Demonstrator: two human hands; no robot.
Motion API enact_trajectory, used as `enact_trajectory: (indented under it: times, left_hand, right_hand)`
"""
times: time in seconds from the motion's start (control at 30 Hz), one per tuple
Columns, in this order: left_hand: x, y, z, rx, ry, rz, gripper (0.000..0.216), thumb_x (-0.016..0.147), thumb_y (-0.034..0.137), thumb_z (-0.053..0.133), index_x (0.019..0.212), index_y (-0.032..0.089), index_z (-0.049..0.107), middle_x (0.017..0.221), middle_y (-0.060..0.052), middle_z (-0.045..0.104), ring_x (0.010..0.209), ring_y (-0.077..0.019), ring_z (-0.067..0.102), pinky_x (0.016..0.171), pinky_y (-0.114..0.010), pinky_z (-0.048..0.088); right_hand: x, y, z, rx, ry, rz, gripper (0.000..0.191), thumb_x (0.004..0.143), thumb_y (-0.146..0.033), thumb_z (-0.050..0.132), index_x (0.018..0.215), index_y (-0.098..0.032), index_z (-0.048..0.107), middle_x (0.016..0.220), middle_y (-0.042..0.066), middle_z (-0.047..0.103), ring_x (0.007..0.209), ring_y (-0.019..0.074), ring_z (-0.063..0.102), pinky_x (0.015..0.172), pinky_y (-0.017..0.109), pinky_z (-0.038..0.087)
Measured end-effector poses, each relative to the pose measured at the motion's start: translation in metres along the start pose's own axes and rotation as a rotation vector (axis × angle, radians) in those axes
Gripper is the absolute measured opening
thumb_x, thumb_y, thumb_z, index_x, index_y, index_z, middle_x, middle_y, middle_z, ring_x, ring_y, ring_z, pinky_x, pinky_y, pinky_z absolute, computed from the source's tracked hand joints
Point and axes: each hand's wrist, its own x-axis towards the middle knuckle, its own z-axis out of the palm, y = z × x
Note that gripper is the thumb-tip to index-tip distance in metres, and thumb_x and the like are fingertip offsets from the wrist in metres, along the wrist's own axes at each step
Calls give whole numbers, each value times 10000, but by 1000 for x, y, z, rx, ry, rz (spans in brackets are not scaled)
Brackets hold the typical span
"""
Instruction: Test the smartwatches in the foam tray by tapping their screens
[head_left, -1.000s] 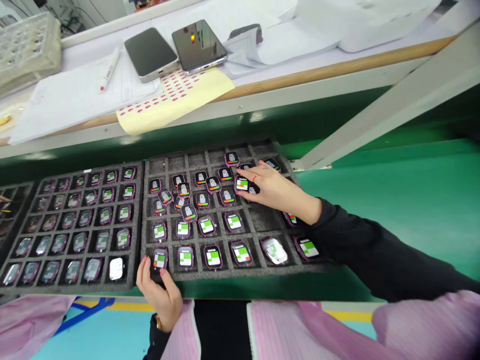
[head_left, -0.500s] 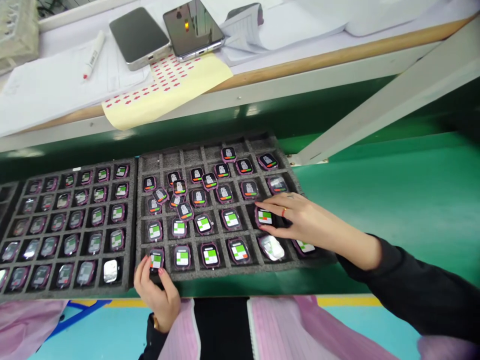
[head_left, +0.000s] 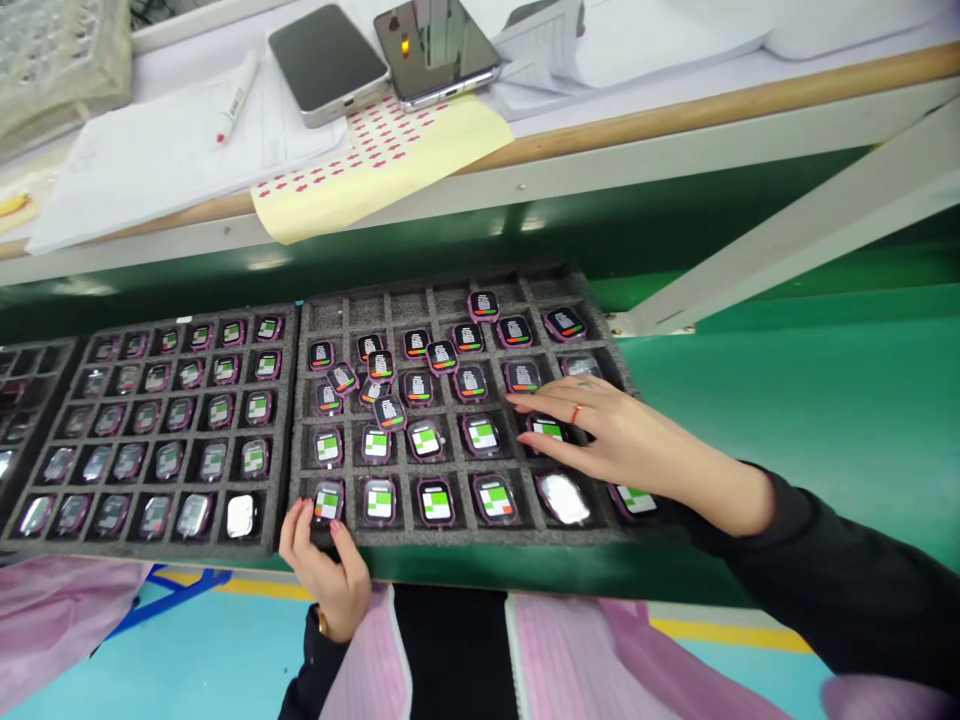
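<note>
Purple-framed square smartwatches with lit screens lie in the cells of a dark grey foam tray (head_left: 465, 538). My right hand (head_left: 600, 425) reaches in from the right, thumb and fingers apart, over a smartwatch (head_left: 547, 427) with a green-and-white screen. The hand covers part of that watch, and a gap shows between thumb and index finger. At the tray's near left corner, my left hand (head_left: 330, 572) rests with its fingers apart, fingertips beside another smartwatch (head_left: 328, 499). Several watches with dark text screens, such as one smartwatch (head_left: 390, 412), lie across the cell walls.
A second foam tray (head_left: 281, 450) of watches adjoins on the left, with part of another tray (head_left: 37, 400) beyond. Behind stands a bench holding two phones (head_left: 328, 65) (head_left: 439, 50), a marker (head_left: 238, 98), papers and a yellow sticker sheet (head_left: 390, 185). A slanted metal strut (head_left: 780, 230) rises at right.
The whole scene has shifted right in view. My right thumb and fingers have moved off the sides of the watch, which lies further under the hand. My left hand keeps its place at the corner.
</note>
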Motion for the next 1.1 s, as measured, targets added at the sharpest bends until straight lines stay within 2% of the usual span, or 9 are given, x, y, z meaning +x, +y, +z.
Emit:
enact_trajectory:
  times: [0.13,0.27,0.37,0.5,0.63,0.73,0.87,0.97,1.1]
  left_hand:
    - [0,-1,0,-2,2,25,420,950,209,569,1357,122,514,1324,-187,541,1292,-281,514,1128,-481,409]
    - [0,0,-1,-11,-3,38,434,949,192,569,1372,123,500,1322,-188,541,1293,-279,516,1117,-469,422]
    - [-1,1,-1,-17,6,40,449,939,173,579,1377,125,493,1314,-186,544,1291,-276,520,1115,-463,427]
    - [-2,2,-2,-12,9,45,464,932,156,589,1383,126,485,1309,-186,546,1287,-274,523,1111,-449,431]
    - [-3,0,-3,-31,7,68,471,920,126,595,1380,129,491,1299,-182,555,1291,-271,517,1116,-435,422]
    - [-4,-3,-3,-33,6,79,477,914,122,602,1379,127,496,1285,-179,566,1289,-276,515,1111,-435,425]
    - [-4,-5,-2,-29,23,91,491,911,131,612,1386,127,492,1274,-175,574,1272,-278,529,1100,-445,440]
    - [-4,-7,-1,-38,35,115,500,905,126,618,1389,122,493,1274,-178,573,1272,-277,529,1095,-433,446]
    - [-6,-11,0,-38,31,126,507,903,124,615,1394,124,490,1268,-177,577,1263,-274,535,1092,-433,449]
  right_hand:
    - [23,-17,8,28,-3,-66,366,1053,-367,492,1308,-170,667,1045,114,737,971,285,689,927,466,556]
    - [52,-37,21,32,-59,-188,369,1045,-290,512,1353,-122,626,1209,140,703,1126,287,651,1018,479,533]
    - [68,-49,32,57,-108,-262,453,1034,-263,525,1465,-123,516,1321,146,654,1283,287,573,1140,527,443]
    - [75,-57,44,60,-176,-327,568,1040,-265,506,1554,-78,354,1303,167,661,1358,288,516,1209,592,331]
    - [79,-58,50,34,-160,-319,518,1050,-261,472,1530,-82,390,1250,168,683,1307,293,559,1206,614,318]
    - [88,-59,53,31,-86,-268,474,1054,-250,455,1501,-97,440,1252,179,672,1250,303,588,1155,605,398]
    - [104,-59,63,-53,-132,-255,483,994,-265,609,1430,-76,519,1281,208,642,1202,342,597,1014,538,531]
    - [112,-57,71,-115,-181,-262,502,941,-264,700,1390,-87,564,1238,191,667,1164,356,608,971,533,539]
    - [115,-53,73,-116,-180,-279,474,882,-284,769,1296,-89,649,1176,178,693,1099,347,633,974,500,529]
